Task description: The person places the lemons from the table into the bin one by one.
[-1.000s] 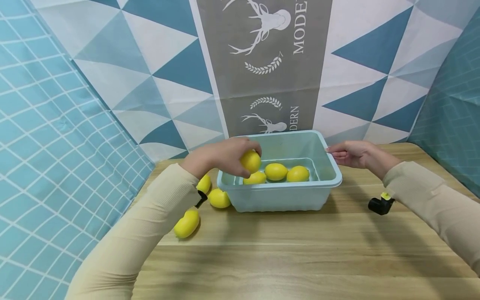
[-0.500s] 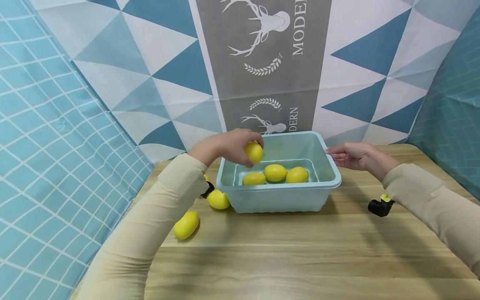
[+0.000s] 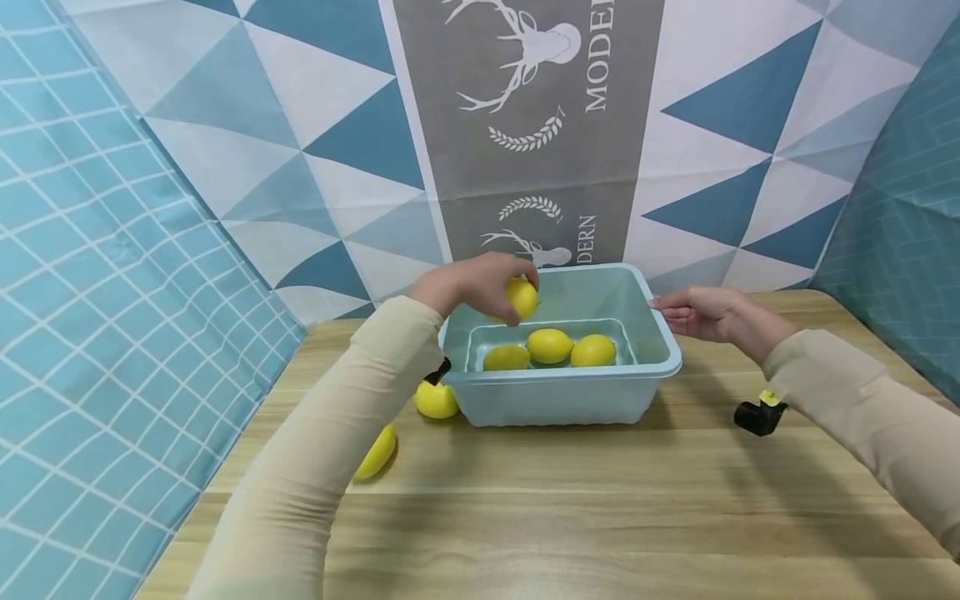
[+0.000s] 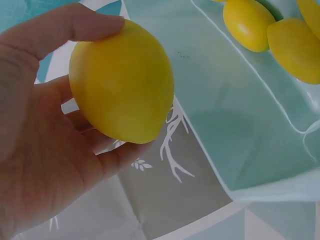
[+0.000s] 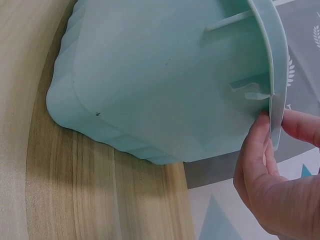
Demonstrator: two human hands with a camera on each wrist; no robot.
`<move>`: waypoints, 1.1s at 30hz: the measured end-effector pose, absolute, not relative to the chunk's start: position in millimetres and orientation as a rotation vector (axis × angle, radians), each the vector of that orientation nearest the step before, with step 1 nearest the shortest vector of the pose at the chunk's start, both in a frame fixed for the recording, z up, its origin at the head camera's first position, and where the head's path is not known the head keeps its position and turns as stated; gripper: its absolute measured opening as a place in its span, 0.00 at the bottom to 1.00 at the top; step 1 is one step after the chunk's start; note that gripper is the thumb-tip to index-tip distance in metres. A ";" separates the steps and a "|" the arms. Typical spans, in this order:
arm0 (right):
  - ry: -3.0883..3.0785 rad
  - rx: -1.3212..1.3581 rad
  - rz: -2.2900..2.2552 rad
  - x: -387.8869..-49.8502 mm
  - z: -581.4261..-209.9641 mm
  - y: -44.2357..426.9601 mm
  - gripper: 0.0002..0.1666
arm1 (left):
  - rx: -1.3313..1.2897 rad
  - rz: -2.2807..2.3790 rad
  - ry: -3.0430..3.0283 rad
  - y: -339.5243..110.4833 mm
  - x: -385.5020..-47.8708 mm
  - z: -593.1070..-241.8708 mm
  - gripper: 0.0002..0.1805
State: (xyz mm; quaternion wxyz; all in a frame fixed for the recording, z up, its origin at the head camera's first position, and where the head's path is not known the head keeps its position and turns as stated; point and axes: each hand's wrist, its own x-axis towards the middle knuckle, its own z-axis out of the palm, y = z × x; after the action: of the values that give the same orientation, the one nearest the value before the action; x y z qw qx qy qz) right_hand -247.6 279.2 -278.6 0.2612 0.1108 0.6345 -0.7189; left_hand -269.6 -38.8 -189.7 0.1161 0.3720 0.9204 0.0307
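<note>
My left hand (image 3: 491, 283) holds a yellow lemon (image 4: 122, 82) between thumb and fingers, above the left part of a pale blue-green plastic basin (image 3: 555, 400). Inside the basin, several lemons (image 3: 550, 346) lie together on the floor, apart from the held one. At the basin's right side, my right hand (image 3: 697, 312) pinches the rim; in the right wrist view the thumb is on one side of the rim (image 5: 277, 60) and the fingers curl under it from the outside.
Left of the basin, one lemon (image 3: 437, 402) lies close to its wall and another lemon (image 3: 377, 454) lies nearer me, partly behind my left sleeve. A small black elbow-shaped piece (image 3: 759, 417) with a yellow-green top is by my right forearm. Patterned cloth walls (image 3: 337, 167) enclose the wooden table (image 3: 570, 517).
My left hand has moved right and slightly up with the lemon, farther over the basin. My left forearm now covers more of the loose lemons. The right hand stays on the rim.
</note>
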 end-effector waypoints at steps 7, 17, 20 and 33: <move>1.725 0.290 -1.939 -246.2 -280.7 275.8 0.10 | 1.001 0.043 2.704 -31.1 -274.4 -197.1 0.31; 1.717 0.285 -1.955 -246.9 -280.4 276.5 0.10 | 1.004 0.027 2.714 -37.2 -272.8 -198.8 0.32; 1.713 0.287 -1.957 -246.9 -280.1 276.8 0.10 | 1.025 0.047 2.721 -43.4 -269.4 -198.6 0.31; 1.712 0.303 -1.970 -245.2 -278.4 278.7 0.11 | 1.066 0.284 2.767 -89.5 -249.6 -205.8 0.30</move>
State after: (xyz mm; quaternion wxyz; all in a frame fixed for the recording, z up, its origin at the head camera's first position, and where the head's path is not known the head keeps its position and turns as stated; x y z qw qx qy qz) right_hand -245.2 278.7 -278.4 0.2541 0.1115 0.6302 -0.7251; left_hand -249.6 -89.5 -205.8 0.0813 0.3566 0.9258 0.0951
